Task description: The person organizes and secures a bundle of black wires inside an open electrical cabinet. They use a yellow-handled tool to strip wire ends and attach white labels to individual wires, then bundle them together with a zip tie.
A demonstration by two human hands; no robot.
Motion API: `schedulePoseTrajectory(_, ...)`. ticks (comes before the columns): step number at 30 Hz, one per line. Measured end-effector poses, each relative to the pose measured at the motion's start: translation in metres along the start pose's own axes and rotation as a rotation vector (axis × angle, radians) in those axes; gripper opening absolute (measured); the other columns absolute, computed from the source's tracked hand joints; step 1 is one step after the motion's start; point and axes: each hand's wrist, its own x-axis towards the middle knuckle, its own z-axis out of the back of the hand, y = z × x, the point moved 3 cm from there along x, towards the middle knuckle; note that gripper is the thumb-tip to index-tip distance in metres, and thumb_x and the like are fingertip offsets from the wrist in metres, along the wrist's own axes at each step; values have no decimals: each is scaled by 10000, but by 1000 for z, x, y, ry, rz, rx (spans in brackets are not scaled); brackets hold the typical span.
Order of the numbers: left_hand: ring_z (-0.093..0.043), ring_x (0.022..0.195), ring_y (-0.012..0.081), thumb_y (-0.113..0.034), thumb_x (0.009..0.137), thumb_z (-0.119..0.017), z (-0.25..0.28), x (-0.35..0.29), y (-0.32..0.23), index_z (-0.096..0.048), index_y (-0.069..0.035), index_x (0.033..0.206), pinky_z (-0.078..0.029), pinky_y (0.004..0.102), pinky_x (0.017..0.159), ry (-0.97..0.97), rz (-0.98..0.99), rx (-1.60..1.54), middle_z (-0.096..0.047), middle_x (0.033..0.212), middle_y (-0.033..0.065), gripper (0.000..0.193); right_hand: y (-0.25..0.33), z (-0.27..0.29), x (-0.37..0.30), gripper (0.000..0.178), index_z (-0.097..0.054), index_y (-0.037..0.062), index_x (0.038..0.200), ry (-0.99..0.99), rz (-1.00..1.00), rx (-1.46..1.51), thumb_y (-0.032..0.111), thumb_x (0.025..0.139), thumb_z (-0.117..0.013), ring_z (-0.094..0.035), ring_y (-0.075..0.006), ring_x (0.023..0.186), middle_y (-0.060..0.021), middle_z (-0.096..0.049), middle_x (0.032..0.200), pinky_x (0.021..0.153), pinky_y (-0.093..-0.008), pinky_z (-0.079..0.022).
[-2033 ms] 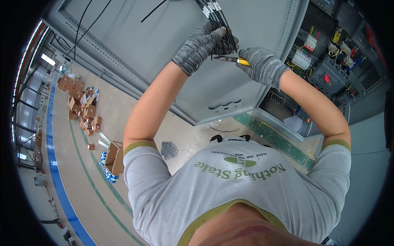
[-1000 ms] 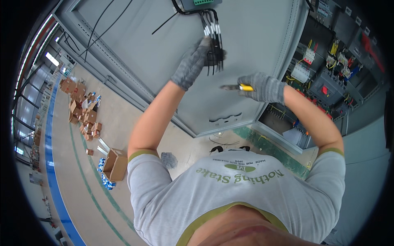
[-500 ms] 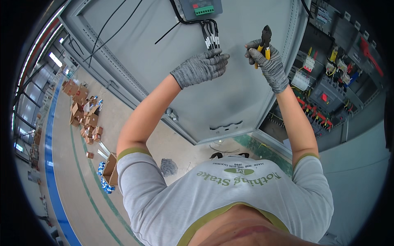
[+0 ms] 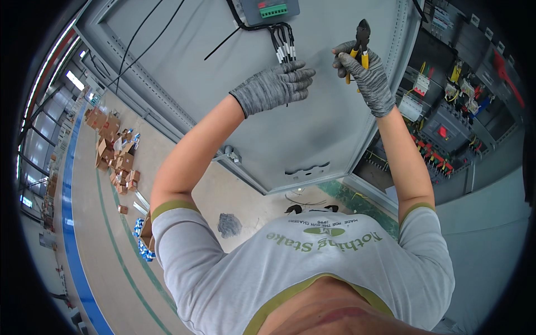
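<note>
My left hand [image 4: 273, 88], in a grey knit glove, is in front of a bundle of black wires [image 4: 283, 49] with white marker sleeves. Its fingers stretch to the right, slightly bent and apart, hiding the wires' lower part. A thin dark end shows just below the hand. The wires hang under a dark grey device with a green terminal block [image 4: 273, 10], mounted on the grey door panel [image 4: 223, 72]. To the right, my gloved right hand [image 4: 368, 81] is closed around yellow-handled cutting pliers [image 4: 363, 39], dark jaws pointing up, apart from the panel's wires.
An electrical cabinet with breakers [image 4: 444, 131] and coloured wiring stands on the right. Loose black cables [image 4: 134, 50] cross the panel's upper left. A door latch [image 4: 231, 154] juts from the panel's lower edge. Cardboard boxes [image 4: 125, 162] lie on the floor to the left.
My left hand's fingers have spread a little and lie lower over the wires. The right hand has barely moved, still with the pliers. The whole view has shifted slightly.
</note>
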Motion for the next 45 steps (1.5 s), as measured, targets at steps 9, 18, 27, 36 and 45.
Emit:
schedulePoseTrajectory(9,-479,1216,264,-140,787,-566,5,8,9,-579,-112,1067,-344,411,1101,24,7,67,-559,1186,82,281,16,-24,31,257,-601,47,1147,198,143,-70,145,909,-580,-578,-90,715,-25,-677,989,666,-247,-502)
schedulePoseTrajectory(18,-474,1211,283,-144,801,-546,-13,23,19,-559,-127,1069,-355,409,1082,-47,64,101,-551,1170,70,269,-16,-30,91,347,-579,66,1206,269,641,-814,73,860,-604,-598,-207,1057,-54,-649,1116,921,-319,-478)
schedulePoseTrajectory(27,-437,1279,231,-159,792,-558,-5,8,-4,-550,-157,1116,-325,398,1117,-1,33,93,-519,1291,33,324,-2,-35,96,357,-564,130,1238,313,556,-839,144,883,-602,-597,-279,1052,-105,-627,1134,948,-368,-478)
schedulePoseTrajectory(36,-386,1320,218,-156,795,-568,-3,-8,36,-473,-217,1271,-301,386,1127,-16,56,436,-479,1373,-3,489,-12,-29,110,437,-529,84,1278,337,501,-801,53,848,-599,-609,-266,1067,-110,-630,1175,948,-343,-483)
schedulePoseTrajectory(45,-547,1123,232,-144,738,-597,11,12,32,-601,-164,1021,-435,399,1014,-216,16,219,-610,1118,26,283,-4,-30,114,514,-539,126,1287,343,347,-762,5,791,-599,-627,-263,1050,-114,-651,1137,950,-347,-485)
